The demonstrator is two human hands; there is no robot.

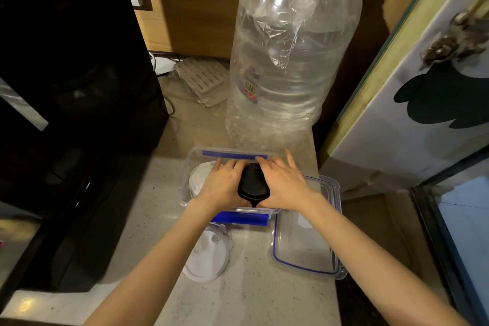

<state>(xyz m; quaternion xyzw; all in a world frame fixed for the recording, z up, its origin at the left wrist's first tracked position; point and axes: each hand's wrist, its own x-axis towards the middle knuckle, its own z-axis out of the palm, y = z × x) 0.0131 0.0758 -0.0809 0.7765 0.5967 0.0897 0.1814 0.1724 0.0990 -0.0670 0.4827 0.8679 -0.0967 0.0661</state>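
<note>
A clear plastic container [186, 167] with blue clips stands on the pale counter. Over it, both hands hold a black oval lidded object [252, 184] between them. My left hand [223, 184] grips its left side, and my right hand [281, 182] grips its right side, fingers reaching toward the far blue clip [232, 154]. A white round piece [198, 178] lies inside the container, partly hidden by my left hand. The container's clear lid [304, 243] with a blue seal lies on the counter to the right.
A white round lid [207, 257] lies on the counter in front of the container. A large water bottle [288, 61] wrapped in plastic stands just behind. A black appliance [71, 87] fills the left side. A door [423, 87] and the counter edge are at right.
</note>
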